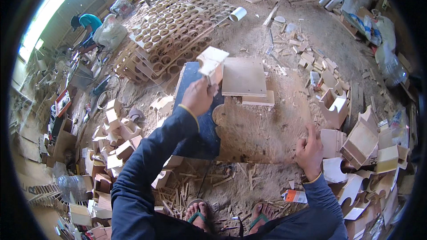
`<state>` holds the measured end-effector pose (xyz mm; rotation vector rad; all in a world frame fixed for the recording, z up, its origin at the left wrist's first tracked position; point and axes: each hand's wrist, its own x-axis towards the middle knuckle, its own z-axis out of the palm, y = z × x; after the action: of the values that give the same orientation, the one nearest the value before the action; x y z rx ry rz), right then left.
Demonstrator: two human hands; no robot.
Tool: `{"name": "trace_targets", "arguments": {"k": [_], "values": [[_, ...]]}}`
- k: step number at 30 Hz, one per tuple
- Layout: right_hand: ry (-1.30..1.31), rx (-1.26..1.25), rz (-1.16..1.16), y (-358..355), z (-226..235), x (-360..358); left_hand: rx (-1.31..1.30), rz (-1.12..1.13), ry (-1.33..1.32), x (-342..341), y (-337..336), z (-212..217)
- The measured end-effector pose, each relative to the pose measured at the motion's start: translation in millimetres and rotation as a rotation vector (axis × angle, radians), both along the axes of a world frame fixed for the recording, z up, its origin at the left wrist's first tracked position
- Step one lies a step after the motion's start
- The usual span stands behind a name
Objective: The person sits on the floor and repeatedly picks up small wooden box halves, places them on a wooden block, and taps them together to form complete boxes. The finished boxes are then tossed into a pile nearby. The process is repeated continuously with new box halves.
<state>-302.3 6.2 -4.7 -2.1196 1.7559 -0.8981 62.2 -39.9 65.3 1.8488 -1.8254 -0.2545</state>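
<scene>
- On the sawdust-covered floor (267, 129), a workshop is seen from above, with wood offcuts strewn all round.
- Behind the work spot, perforated plywood sheets (178, 26) full of round cut-outs are stacked.
- A dark blue board (200, 133) lies under the left arm; just beside it a square plywood panel (243, 76) rests on a thinner strip.
- To the right, finished box-like plywood pieces (360, 142) are piled; more of them (113, 138) are heaped to the left, so a good share of the work looks done, though loose parts are left.
- A small plywood assembly (211, 64) is held up over the blue board.
- The left hand (198, 97) is closed round the lower part of that assembly.
- The right hand (309, 151) is loosely curled, fingers resting on the floor near a cut piece; nothing is seen gripped in it.
</scene>
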Motion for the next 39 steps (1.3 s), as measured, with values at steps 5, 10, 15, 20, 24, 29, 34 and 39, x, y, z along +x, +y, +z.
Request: {"name": "trace_targets", "arguments": {"k": [5,10,15,20,24,29,34,39], "values": [[0.07,0.008,0.001,0,3,0,0.047,0.217,-0.077,-13,-16,-16],[0.095,-0.048,0.028,1,2,-1,-0.026,0.262,-0.087,-21,-19,-18],[0.081,-0.091,0.052,-1,2,0,0.027,0.29,-0.054,-20,-28,-15],[0.071,-0.096,0.041,1,2,1,0.004,0.29,-0.09,-19,-33,-15],[0.078,-0.081,0.025,2,1,1,0.058,0.307,-0.075,-21,-37,-11],[0.078,-0.144,0.035,0,-1,1,0.035,0.309,-0.064,-22,-42,-13],[0.079,-0.146,0.051,2,-1,1,0.019,0.334,-0.061,-20,-51,-22],[0.087,-0.127,0.054,1,0,1,-0.007,0.336,-0.035,-14,-94,-22]]}}
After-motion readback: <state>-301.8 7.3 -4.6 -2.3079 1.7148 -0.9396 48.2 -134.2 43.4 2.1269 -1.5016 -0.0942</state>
